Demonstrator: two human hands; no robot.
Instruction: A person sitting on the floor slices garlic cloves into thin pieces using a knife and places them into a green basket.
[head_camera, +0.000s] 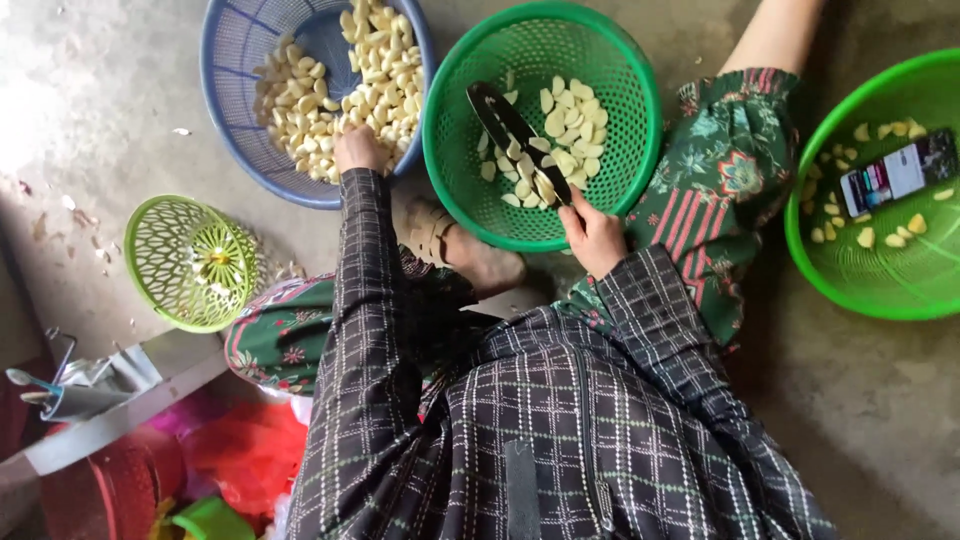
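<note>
Left hand (360, 150) extends forward, fingers buried among pale peeled garlic cloves (375, 85) in the blue basket (232, 60), grip not discernible; right hand (592, 235) is clamped on a dark knife (515, 135) lying across the green basket (640, 110) directly ahead.

Garlic cloves, two baskets & a knife, seen from above.

We see the blue basket (232, 60) at top left w/ a mesh wall, sitting on the concrete floor, approx half full of pale peeled garlic cloves (375, 80) heaped toward its right side; our left hand (360, 150) rests in the cloves at the near rim. Just beside it, rims nearly touching, stands the green basket (620, 150), round, also mesh, w/ a thinner layer of cut cloves (565, 130) on its bottom. The knife (515, 135), dark blade, lies slanted over those pieces, tip toward upper left, handle end gripped in our right hand (595, 235) at the near rim.
</note>
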